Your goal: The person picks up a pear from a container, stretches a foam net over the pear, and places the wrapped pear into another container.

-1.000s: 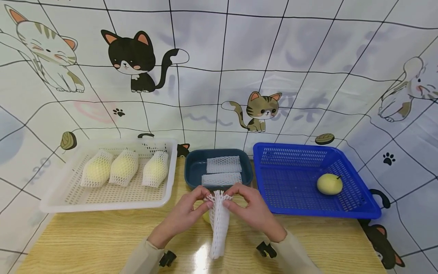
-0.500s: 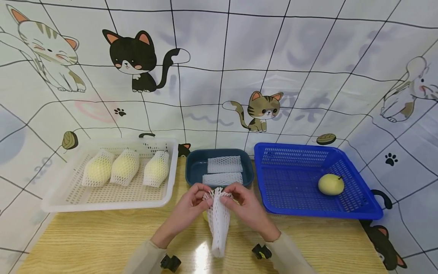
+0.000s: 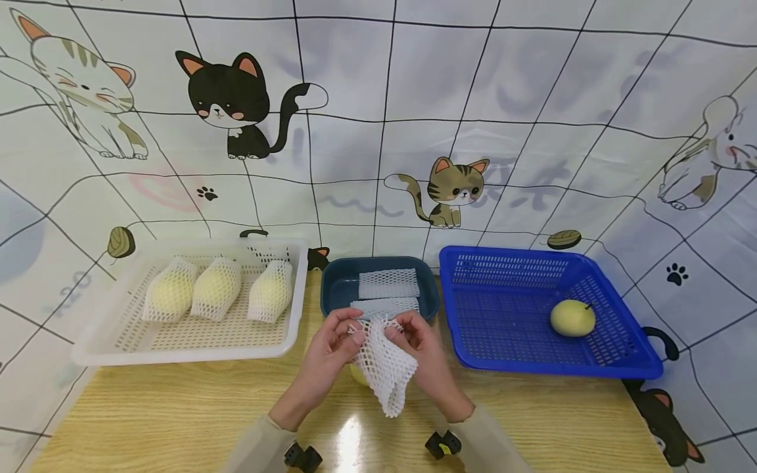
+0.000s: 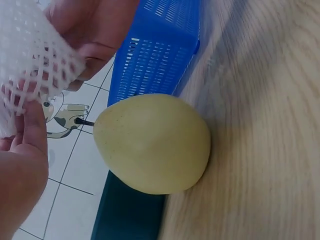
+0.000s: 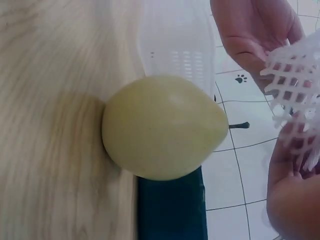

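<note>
Above a pear (image 4: 152, 145), white net (image 3: 386, 368), between left fingers (image 3: 349, 347) and right fingers (image 3: 400, 339) (both pinching)

The netting (image 3: 387, 371) is white, an open diamond mesh — the pear (image 4: 152, 145) plain pale yellow, its stem (image 4: 85, 122) dark. Between nine and ten o'clock, a white perforated basket (image 3: 189, 356) with yellow fruit (image 3: 168, 295) in white mesh. At twelve, a dark teal tub (image 3: 340, 284). Between two and three, a vivid blue latticed basket (image 3: 491, 328). Tan wood-grained table (image 3: 177, 420); white wall sheet (image 3: 343, 66), black-gridded, cat-printed.
</note>
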The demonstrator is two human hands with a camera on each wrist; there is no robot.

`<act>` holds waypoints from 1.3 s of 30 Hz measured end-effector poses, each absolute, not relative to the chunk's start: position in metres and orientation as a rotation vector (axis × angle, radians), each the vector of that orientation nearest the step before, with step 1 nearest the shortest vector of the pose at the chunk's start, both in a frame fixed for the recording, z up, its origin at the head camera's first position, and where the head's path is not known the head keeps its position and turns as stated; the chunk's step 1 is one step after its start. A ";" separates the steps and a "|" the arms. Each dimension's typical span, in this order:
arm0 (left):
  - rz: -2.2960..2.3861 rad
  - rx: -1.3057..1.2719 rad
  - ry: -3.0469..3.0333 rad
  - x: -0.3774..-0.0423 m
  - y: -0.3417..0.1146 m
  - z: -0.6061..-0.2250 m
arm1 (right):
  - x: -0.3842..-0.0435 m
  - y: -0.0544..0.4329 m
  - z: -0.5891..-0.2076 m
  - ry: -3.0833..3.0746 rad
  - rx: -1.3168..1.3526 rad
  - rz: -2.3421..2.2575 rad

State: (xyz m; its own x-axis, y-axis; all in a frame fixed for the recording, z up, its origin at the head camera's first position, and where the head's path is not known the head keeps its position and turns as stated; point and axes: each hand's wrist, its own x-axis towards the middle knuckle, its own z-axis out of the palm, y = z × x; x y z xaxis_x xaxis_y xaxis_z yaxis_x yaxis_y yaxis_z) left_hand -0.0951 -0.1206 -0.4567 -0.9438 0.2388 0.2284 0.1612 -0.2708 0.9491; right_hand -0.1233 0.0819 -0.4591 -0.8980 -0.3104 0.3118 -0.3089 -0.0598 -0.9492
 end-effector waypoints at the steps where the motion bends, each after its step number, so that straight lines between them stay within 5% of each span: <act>1: 2.416 0.494 1.846 -0.094 -0.121 -0.457 | -0.123 0.081 -0.460 2.153 -0.685 -2.181; 24: 2.476 0.050 1.918 -0.090 -0.112 -0.475 | -0.119 0.063 -0.470 2.186 -0.275 -2.149; 39: 2.501 -0.135 1.941 -0.096 -0.106 -0.496 | -0.128 0.071 -0.496 2.403 -0.380 -2.001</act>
